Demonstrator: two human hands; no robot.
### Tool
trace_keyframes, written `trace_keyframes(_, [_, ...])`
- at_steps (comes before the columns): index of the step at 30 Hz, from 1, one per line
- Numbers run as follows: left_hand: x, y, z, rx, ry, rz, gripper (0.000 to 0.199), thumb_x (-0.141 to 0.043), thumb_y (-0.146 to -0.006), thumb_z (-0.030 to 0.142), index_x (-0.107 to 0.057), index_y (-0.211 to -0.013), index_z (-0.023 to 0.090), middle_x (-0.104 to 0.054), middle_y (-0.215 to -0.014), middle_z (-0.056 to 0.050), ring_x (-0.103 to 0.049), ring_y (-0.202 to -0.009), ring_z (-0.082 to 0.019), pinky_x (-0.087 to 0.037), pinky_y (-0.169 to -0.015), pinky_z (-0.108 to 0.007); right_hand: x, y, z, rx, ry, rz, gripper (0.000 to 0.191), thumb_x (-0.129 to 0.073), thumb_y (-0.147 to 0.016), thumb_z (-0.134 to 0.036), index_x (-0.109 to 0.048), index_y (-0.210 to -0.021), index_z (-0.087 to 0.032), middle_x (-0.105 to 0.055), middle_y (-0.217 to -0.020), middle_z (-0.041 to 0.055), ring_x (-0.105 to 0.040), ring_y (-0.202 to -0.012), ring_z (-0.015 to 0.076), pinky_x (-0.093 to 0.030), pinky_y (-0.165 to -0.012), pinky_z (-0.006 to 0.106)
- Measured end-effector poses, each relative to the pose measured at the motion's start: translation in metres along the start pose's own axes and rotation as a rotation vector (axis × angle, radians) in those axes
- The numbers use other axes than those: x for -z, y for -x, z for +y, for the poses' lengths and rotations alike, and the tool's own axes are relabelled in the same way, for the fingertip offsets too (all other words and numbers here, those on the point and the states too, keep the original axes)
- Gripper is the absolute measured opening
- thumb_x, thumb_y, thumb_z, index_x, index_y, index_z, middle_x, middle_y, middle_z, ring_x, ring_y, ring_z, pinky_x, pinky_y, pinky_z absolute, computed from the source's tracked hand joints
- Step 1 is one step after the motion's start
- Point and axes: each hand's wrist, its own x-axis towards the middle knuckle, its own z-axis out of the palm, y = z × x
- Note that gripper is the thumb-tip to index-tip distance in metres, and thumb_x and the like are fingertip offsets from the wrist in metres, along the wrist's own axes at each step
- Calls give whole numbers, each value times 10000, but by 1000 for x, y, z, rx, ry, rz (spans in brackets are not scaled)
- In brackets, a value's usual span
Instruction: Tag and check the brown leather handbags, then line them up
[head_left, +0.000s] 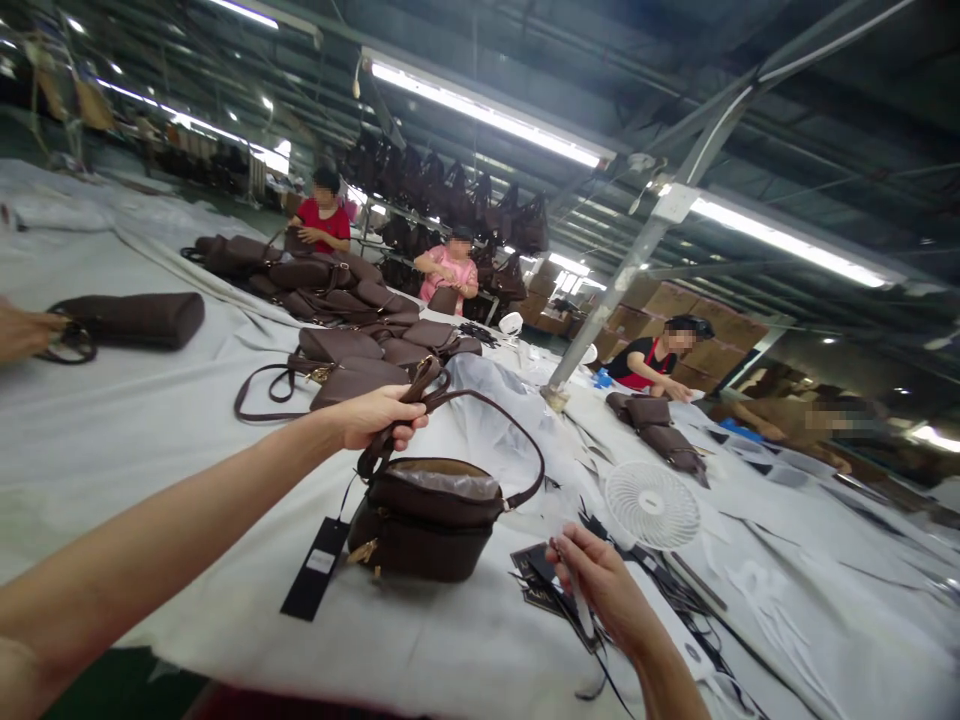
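My left hand (386,418) is closed around the strap (420,385) of a dark brown handbag (424,545). The bag sits upright on the white-covered table, its top open with clear plastic showing inside. A black hang tag (315,570) dangles at its left side, near gold zipper pulls (364,552). To the right of the bag, my right hand (592,570) is closed in a pinch over a pile of black tags and cords (536,578). A slim pale item (580,605) extends below its fingers; its kind is unclear.
A white fan (652,505) stands right of the pile. Brown bags (337,350) are heaped beyond my left hand. At the left edge a co-worker's hand (26,332) holds another bag (142,318). A metal post (607,300) rises behind; several people work across the table.
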Motion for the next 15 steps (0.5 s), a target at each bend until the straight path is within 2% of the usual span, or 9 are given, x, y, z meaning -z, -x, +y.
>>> trace_keyframes(3, [-4,1,-4,-1,-33,-9,312,-706,-768,262,-411,-843,195,-473,-664,59,-333,-409,-13,-305,-401,-144,-15,16,-16,22,-38,41,409,-698,-726,-578,-550,-725,-197,-592,-675,-22,-393,-477,71,-299,-456,215])
trace_keyframes(7, [-15,2,-8,-32,-132,4,262,-652,-778,258,-409,-862,208,-447,-641,76,-303,-395,-19,-284,-392,-148,-37,21,-31,32,-42,31,404,-648,-777,-582,-547,-715,-196,-560,-589,-34,-335,-422,49,-229,-413,208])
trace_keyframes(12, [-31,5,-12,-139,-359,8,165,-549,-795,240,-387,-790,208,-377,-572,85,-299,-391,-52,-268,-396,-185,-87,4,-55,86,8,14,444,-645,-734,-633,-523,-689,-209,-541,-535,-44,-347,-377,48,-232,-370,197])
trace_keyframes(15, [-38,6,-14,-253,-607,21,57,-497,-799,188,-442,-811,198,-432,-594,54,-390,-459,-93,-321,-453,-215,-125,-15,-69,134,-10,11,454,-664,-680,-649,-544,-729,-213,-563,-558,-39,-401,-385,63,-281,-365,198])
